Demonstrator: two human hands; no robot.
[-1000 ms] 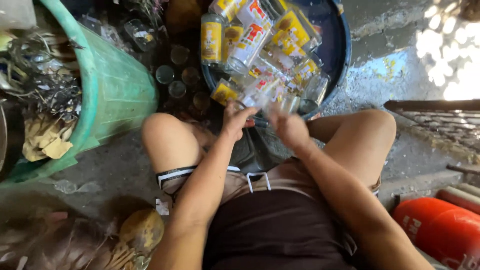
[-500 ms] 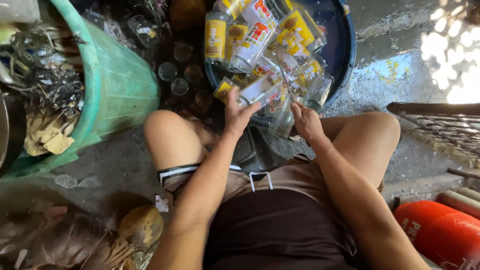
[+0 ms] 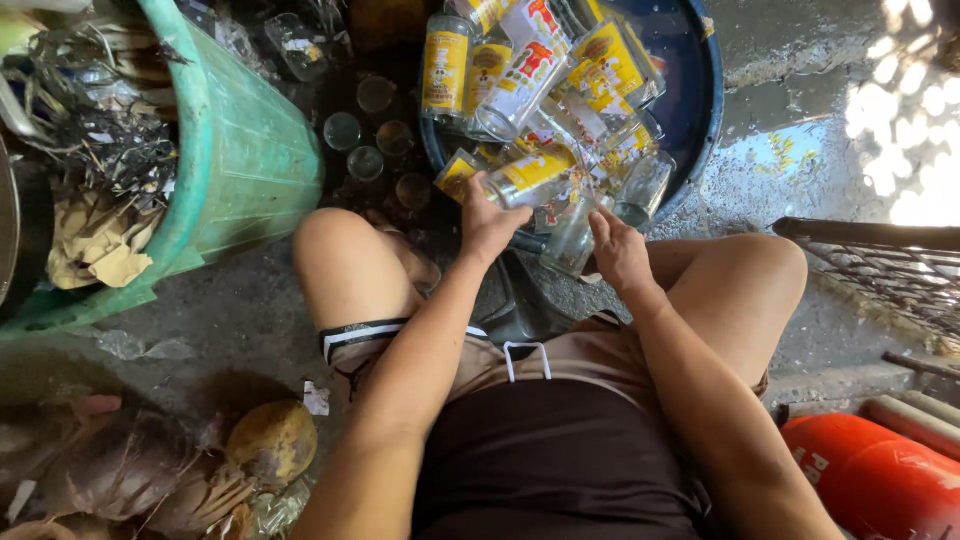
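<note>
Nearest the camera, a person sits low on the wet concrete floor with bare knees spread, wearing tan shorts and a dark top. At the lower left a brown coconut lies among dry husks, and at the lower right sits a red cylinder. Both forearms reach forward between the knees. The left hand is clamped around the lower end of a glass bottle with a yellow label, holding it on its side just over the near rim of a dark blue basin. The right hand is closed on a clear glass jar, held tilted just below the bottle and touching the basin's near edge. Beyond the hands, the basin is piled with more bottles, most with yellow or red labels, lying crosswise. Just left of it, several small round jars stand upright on the floor. Farther left, a green bin holds paper, wire and scrap
</note>
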